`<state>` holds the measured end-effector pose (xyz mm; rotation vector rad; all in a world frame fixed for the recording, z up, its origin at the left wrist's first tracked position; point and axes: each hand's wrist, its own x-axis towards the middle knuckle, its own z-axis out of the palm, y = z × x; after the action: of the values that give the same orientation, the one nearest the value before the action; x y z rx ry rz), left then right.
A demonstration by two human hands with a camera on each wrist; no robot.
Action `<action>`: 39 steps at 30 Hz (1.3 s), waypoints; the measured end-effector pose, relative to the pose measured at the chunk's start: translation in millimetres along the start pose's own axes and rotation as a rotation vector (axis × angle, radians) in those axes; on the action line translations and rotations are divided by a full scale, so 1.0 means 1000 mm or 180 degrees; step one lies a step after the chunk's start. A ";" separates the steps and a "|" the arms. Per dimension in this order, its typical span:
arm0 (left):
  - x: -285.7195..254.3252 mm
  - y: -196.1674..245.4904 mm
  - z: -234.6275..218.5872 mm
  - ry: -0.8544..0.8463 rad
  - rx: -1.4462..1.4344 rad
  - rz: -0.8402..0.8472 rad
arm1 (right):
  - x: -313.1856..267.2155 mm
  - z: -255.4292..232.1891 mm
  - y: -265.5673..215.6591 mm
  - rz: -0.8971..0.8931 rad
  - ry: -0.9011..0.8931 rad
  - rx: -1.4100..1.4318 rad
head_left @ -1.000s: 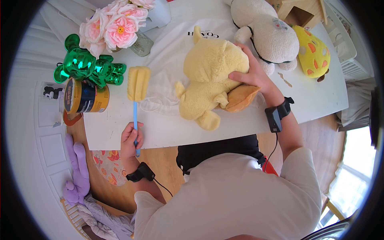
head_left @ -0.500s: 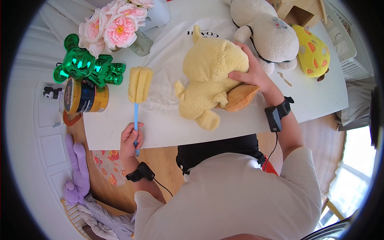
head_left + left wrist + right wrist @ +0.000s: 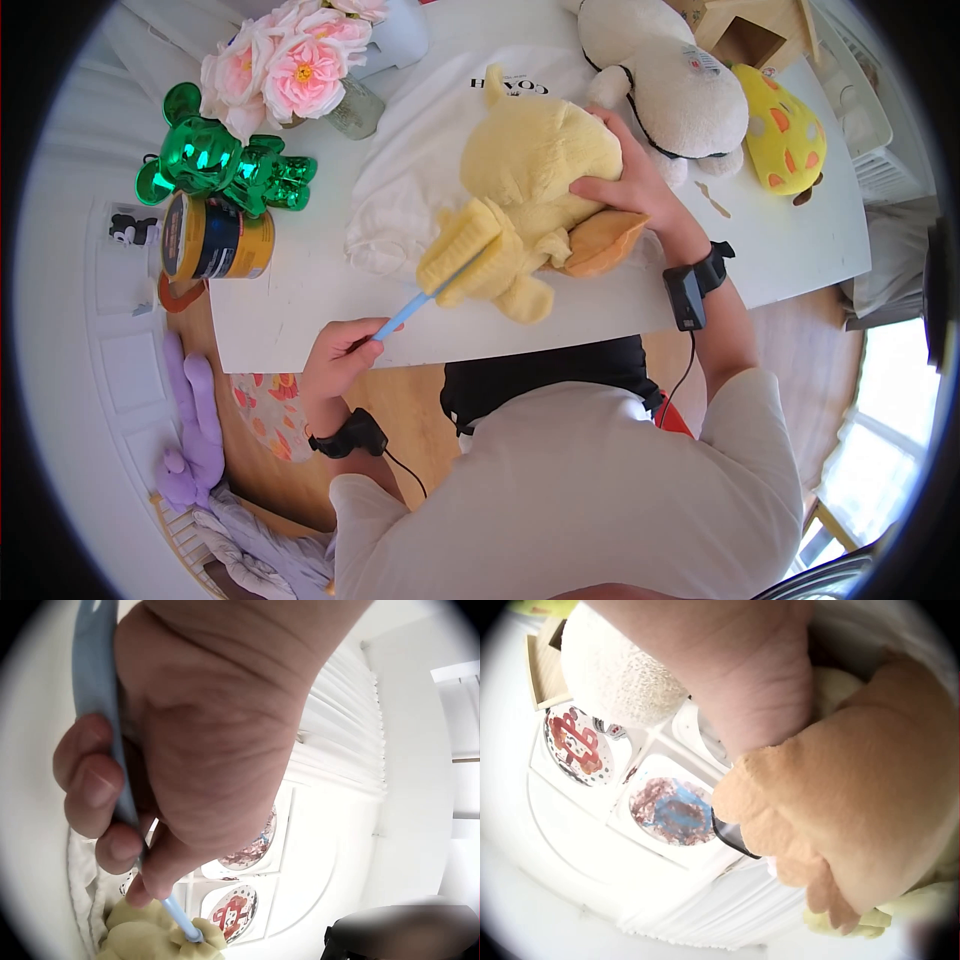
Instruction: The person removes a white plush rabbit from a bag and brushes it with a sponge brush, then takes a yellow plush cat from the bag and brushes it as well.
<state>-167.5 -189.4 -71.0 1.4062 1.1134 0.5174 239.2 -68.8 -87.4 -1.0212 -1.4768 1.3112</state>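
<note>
My left hand (image 3: 338, 358) grips the blue handle of a duster (image 3: 410, 312) with a fluffy yellow head. The duster slants up to the right, and its head overlaps the lower left of a pale yellow plush toy (image 3: 545, 150). In the left wrist view the fingers curl round the blue handle (image 3: 97, 667). My right hand (image 3: 635, 185) holds the plush toy at its right side, thumb on the near face and the other fingers partly hidden behind. A scalloped orange flap (image 3: 855, 795) of the toy sticks out below that hand.
A white cloth bag (image 3: 400, 160) lies under the toy. On the left are a shiny green bear figure (image 3: 200, 150), a yellow tub (image 3: 225, 240) and pink flowers (image 3: 300, 75) in a glass vase. A white plush (image 3: 680, 90) and a yellow spotted plush (image 3: 785, 135) lie right.
My left hand has turned the duster from upright to slanting right, bringing its head over onto the plush toy. My right hand keeps its hold, and the toy has hardly moved.
</note>
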 end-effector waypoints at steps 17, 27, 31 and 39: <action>-0.002 0.010 -0.001 0.0426 0.0101 -0.0237 | 0.000 -0.002 0.005 0.0033 -0.0041 0.0133; -0.042 -0.009 -0.025 -0.0222 0.0307 0.0919 | 0.001 -0.003 0.001 0.0113 -0.0216 0.0053; -0.030 0.002 -0.017 0.0407 -0.0081 0.0429 | -0.002 -0.002 -0.001 0.0155 -0.0201 0.0148; 0.019 0.025 0.011 0.0409 0.0028 0.0441 | 0.000 -0.003 0.004 0.0107 -0.0207 0.0110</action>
<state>-141.9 -175.2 -55.0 1.4815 1.1262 0.7113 242.2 -68.1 -90.9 -0.9932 -1.4858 1.4009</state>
